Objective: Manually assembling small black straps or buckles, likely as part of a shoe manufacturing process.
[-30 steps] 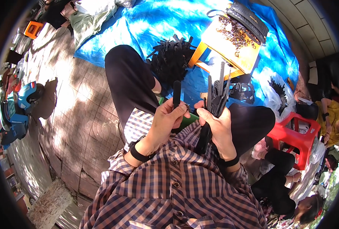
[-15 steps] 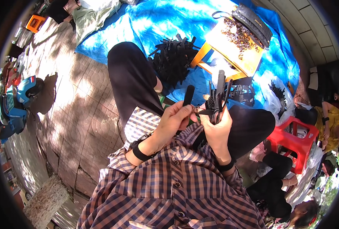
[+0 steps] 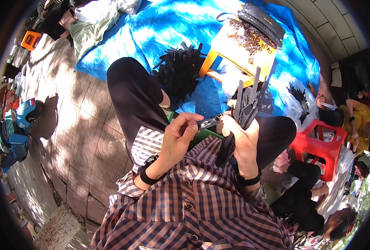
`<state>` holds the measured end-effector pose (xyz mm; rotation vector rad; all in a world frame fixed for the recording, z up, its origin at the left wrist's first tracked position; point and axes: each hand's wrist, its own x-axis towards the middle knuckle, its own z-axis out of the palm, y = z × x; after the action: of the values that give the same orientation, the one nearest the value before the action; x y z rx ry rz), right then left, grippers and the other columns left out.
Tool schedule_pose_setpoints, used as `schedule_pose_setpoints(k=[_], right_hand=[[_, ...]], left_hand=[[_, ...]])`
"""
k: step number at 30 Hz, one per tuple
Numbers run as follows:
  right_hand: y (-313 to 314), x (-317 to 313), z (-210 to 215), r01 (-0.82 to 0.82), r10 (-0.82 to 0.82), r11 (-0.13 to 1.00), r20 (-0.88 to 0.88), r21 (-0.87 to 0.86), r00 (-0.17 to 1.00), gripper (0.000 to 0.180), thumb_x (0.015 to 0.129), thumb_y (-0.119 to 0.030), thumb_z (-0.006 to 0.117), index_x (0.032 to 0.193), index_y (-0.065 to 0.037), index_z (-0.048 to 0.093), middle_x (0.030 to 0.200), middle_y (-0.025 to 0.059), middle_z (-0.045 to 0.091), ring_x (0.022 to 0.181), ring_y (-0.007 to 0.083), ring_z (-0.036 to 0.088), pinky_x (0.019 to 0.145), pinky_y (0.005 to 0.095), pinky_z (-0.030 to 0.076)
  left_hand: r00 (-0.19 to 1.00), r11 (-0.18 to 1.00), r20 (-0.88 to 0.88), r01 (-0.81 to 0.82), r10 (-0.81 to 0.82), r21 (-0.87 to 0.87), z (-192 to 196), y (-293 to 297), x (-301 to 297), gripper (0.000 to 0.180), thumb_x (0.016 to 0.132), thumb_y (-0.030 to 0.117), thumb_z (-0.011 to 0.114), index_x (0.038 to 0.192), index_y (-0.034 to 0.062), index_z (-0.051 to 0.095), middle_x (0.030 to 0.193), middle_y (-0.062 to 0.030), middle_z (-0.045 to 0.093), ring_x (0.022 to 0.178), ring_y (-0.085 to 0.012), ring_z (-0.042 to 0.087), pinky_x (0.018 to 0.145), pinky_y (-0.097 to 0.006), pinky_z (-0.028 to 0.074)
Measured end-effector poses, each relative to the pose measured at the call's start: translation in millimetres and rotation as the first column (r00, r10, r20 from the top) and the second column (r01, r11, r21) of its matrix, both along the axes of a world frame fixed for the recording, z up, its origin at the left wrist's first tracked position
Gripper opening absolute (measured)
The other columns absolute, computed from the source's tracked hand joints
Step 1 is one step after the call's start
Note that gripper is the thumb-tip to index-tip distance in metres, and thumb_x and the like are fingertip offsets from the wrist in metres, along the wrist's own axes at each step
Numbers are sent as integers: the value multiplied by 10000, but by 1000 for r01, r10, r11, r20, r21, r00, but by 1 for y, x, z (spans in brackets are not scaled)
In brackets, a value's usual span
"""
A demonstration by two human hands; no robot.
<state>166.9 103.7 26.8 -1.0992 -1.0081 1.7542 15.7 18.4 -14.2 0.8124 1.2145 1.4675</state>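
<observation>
Over my lap, my left hand [image 3: 180, 134] pinches the end of a short black strap [image 3: 210, 122] between thumb and fingers. The strap's other end meets the fingertips of my right hand [image 3: 244, 143], with a small metal glint there too blurred to make out. My right hand is closed round a bundle of black straps [image 3: 248, 109], which fan upward and also hang below the palm. Beyond my knee lies a large heap of similar black straps [image 3: 177, 71]. Small brownish metal buckles [image 3: 248, 38] are scattered over the yellow-orange stool [image 3: 218, 43].
A blue tarp [image 3: 160, 25] covers the ground ahead. On the stool's far edge rests a black quilted bag [image 3: 262, 25]. To the right are a plastic bag [image 3: 291, 93], a red stool [image 3: 322, 139] and other seated people. A blue scooter [image 3: 16, 129] stands left.
The strap between my hands has turned from upright to nearly level, its end now at my left fingertips. My right hand and its bundle have tilted right. The view has shifted slightly.
</observation>
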Motion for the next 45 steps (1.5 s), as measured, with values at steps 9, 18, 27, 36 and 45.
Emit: schedule_pose_setpoints(k=[9, 18, 27, 36, 45], right_hand=[[-4, 1, -19, -84, 67, 979, -96, -187, 993, 252, 831, 25, 635, 1064, 12, 541, 777, 48, 567, 564, 101, 518, 520, 232, 433], [-13, -7, -18, -279, 294, 954, 161, -109, 942, 225, 848, 1, 624, 1062, 9, 554, 721, 0, 555, 570, 68, 485, 531, 215, 402], [-3, 4, -19, -159, 165, 980, 40, -123, 986, 195, 840, -40, 644, 1013, 1, 564, 697, 15, 567, 521, 64, 480, 503, 209, 402], [-17, -5, -14, -206, 181, 973, 217, 100, 959, 231, 790, -22, 668, 1008, 21, 607, 636, 2, 567, 521, 49, 496, 474, 192, 396], [-24, -14, -4, -63, 47, 989, 116, 136, 992, 374, 762, 67, 613, 1130, 19, 568, 676, -13, 535, 520, 41, 483, 469, 192, 382]], left_hand=[[996, 999, 75, 40, -38, -31, 1, -1, 2, 160, 929, 57, 546, 1081, 26, 588, 771, 39, 536, 676, -18, 458, 608, -167, 372], [962, 988, 270, 82, -45, -128, 1, -2, 2, 219, 919, 46, 559, 1137, 33, 549, 758, 31, 531, 637, -27, 434, 578, -176, 356], [992, 991, 115, 63, -49, -118, 3, -5, 0, 178, 932, 54, 541, 1098, 8, 588, 803, 22, 572, 676, -14, 450, 598, -174, 364], [997, 998, -52, 56, -56, 3, 3, -6, 13, 185, 832, 18, 675, 986, -17, 578, 816, -37, 641, 772, -41, 572, 701, -193, 463], [791, 993, -601, -70, 112, 92, 20, -6, 10, 197, 725, 41, 745, 879, 8, 628, 772, -72, 662, 675, -55, 616, 583, -216, 477]])
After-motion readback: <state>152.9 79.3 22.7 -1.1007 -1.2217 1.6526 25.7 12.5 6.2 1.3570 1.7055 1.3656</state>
